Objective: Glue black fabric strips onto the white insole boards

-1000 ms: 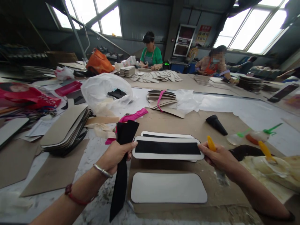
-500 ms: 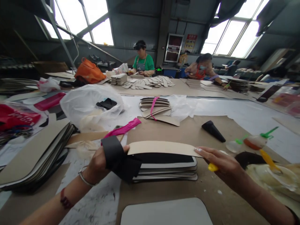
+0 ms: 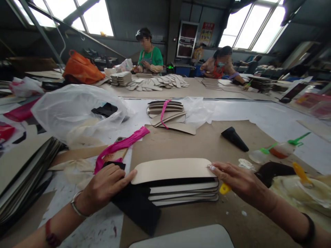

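Observation:
A long beige board with rounded ends [image 3: 173, 170] is stretched between my two hands, just above a stack of similar boards with black edging [image 3: 184, 193]. My left hand [image 3: 107, 186] pinches its left end. A black strip of material [image 3: 142, 213] hangs beneath that hand and also shows above its knuckles. At the right end, the fingertips of my right hand [image 3: 239, 179] grip the board. A yellow handle [image 3: 224, 188] sticks out under the right fingers; the rest of that tool is hidden. Another pale board [image 3: 186, 237] lies nearest me.
Left are a pile of large panels [image 3: 26, 165], a clear plastic bag [image 3: 62, 113] and a pink strip [image 3: 121, 144]. A tied board bundle [image 3: 165, 112] sits ahead. Right are a black cone [image 3: 234, 138], squeeze bottles [image 3: 281, 150] and a glue tub [image 3: 307, 193]. Two people work across the table.
The board has tilted so more of its face shows, and it sits lower over the stack. My left hand has lowered, and the black strip now hangs below it. The view has shifted slightly.

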A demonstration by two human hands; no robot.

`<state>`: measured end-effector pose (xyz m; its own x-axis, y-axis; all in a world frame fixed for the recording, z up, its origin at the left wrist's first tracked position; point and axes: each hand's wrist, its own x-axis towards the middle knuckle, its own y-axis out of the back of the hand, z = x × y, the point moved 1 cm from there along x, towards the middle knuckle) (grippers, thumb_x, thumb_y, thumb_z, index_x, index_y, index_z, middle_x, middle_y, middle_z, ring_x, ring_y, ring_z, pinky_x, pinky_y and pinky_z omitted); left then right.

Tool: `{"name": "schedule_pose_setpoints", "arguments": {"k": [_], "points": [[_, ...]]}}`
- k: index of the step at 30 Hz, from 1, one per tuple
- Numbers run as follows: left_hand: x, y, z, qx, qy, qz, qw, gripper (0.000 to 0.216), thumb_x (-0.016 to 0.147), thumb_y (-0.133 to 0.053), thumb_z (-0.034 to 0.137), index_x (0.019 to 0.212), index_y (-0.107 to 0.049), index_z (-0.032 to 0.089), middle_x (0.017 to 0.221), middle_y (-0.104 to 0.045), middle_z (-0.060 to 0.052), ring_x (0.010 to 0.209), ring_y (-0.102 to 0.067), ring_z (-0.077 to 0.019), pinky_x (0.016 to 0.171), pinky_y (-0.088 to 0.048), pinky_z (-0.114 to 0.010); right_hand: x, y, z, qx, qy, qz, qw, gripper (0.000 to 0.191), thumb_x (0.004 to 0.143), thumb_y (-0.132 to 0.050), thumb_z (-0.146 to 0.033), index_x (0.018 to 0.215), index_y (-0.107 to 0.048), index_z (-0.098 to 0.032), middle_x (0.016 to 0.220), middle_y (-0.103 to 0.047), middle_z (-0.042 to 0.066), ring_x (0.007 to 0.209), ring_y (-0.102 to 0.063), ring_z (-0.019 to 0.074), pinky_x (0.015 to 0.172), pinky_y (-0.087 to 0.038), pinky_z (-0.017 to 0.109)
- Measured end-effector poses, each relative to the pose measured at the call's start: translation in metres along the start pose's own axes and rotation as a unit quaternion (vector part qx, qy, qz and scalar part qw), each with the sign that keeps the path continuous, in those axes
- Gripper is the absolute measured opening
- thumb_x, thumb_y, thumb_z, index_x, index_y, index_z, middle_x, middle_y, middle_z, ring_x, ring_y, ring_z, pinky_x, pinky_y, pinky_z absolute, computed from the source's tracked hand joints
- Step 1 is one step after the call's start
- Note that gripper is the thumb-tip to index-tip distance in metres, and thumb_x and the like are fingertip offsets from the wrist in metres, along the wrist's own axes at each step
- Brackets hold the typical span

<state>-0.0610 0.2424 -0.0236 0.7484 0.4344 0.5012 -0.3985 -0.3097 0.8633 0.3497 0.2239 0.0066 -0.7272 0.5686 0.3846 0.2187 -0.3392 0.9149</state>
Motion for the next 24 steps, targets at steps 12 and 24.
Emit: {"name": "schedule_pose_setpoints", "arguments": {"k": [12, 24], "points": [[0.001, -0.004, 0.002, 0.06, -0.064, -0.049, 0.995, 0.041, 0.081, -0.041, 0.001, 0.121, -0.043, 0.009, 0.068, -0.053, -0.003, 0.061, -0.047, -0.0157, 0.06, -0.037, -0.033, 0.001, 0.001, -0.005, -0.054, 0.076, -0.048, 0.994, 0.036, 0.089, -0.032, -0.004, 0.119, -0.051, -0.013, 0.105, -0.064, 0.013, 0.095, -0.061, 0.0189, 0.076, -0.054, 0.03], [0.018, 0.014, 0.009, 0.116, -0.162, -0.099, 0.975, 0.03, 0.082, -0.042, 0.001, 0.111, -0.049, 0.005, 0.065, -0.057, -0.002, 0.055, -0.047, -0.0138, 0.055, -0.04, -0.031, 0.0, -0.003, -0.012, -0.101, 0.133, -0.139, 0.976, 0.044, 0.081, -0.028, 0.005, 0.117, -0.049, -0.009, 0.11, -0.063, 0.014, 0.091, -0.063, 0.0195, 0.069, -0.057, 0.029]]}}
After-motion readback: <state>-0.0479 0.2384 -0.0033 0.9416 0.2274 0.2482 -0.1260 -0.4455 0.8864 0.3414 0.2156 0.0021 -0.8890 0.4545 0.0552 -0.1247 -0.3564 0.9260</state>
